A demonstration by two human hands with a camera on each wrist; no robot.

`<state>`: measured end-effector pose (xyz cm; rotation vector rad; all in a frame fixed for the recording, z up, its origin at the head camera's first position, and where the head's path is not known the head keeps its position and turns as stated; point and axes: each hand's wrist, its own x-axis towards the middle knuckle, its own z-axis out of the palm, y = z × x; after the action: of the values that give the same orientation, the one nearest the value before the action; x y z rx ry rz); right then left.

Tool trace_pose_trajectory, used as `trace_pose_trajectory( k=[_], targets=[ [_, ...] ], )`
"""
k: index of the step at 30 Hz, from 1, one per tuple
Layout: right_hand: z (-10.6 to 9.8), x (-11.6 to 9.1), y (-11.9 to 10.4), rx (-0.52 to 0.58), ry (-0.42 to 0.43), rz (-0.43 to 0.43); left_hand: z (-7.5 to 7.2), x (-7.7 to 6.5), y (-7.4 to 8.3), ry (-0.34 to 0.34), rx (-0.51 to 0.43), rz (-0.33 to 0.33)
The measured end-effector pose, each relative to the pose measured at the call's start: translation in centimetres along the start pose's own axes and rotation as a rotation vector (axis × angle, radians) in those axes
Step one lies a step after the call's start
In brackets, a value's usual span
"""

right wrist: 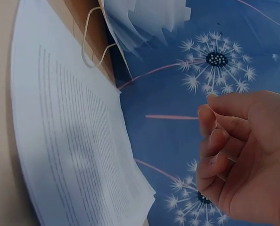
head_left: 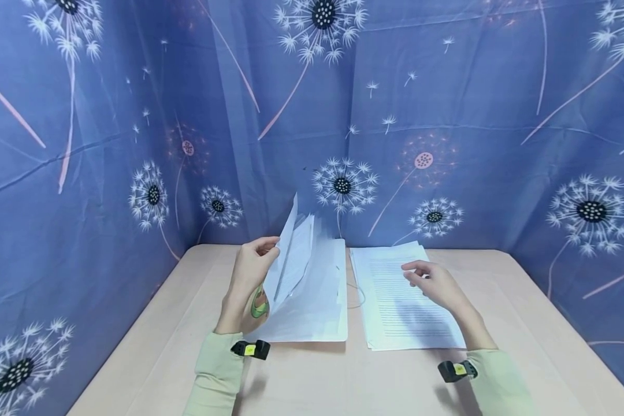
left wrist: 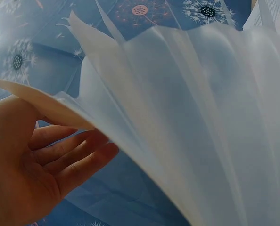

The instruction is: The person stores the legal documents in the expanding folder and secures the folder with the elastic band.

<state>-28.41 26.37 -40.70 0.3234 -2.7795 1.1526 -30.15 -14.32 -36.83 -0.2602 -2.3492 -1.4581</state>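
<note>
My left hand (head_left: 253, 263) grips the raised cover of a folder (head_left: 312, 323) that lies at the middle of the table. Its thumb is on the inner side and its fingers are behind, seen in the left wrist view, where the brown cover (left wrist: 60, 106) bends over the hand. Translucent leaves (left wrist: 177, 94) fan out from it, some standing upright. To the right lies a stack of printed paper (head_left: 395, 306) with lines of text. Above this stack hovers my right hand (head_left: 439, 285), its fingers loosely curled and holding nothing.
A thin cord loop (head_left: 359, 296) sticks out from the folder's right edge towards the paper stack. Part of a green picture (head_left: 260, 303) shows on the cover by the left wrist. A blue dandelion-print curtain (head_left: 312, 115) hangs behind and beside the pale table (head_left: 151, 346).
</note>
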Motion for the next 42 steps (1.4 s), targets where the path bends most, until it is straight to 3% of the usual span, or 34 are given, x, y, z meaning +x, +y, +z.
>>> trace_pose_trajectory(
  k=[22,34,42],
  targets=[
    [-1.7,-1.2,3.4,0.019,-0.025,0.055,-0.1,0.1,-0.1,-0.001,-0.01,-0.007],
    [-1.4,-1.8,5.5,0.057,-0.044,0.087,0.3,0.2,-0.4,-0.01,-0.01,0.011],
    [-1.2,-1.9,6.3,-0.011,-0.023,0.116,0.0,0.2,-0.5,-0.018,-0.007,0.017]
  ],
)
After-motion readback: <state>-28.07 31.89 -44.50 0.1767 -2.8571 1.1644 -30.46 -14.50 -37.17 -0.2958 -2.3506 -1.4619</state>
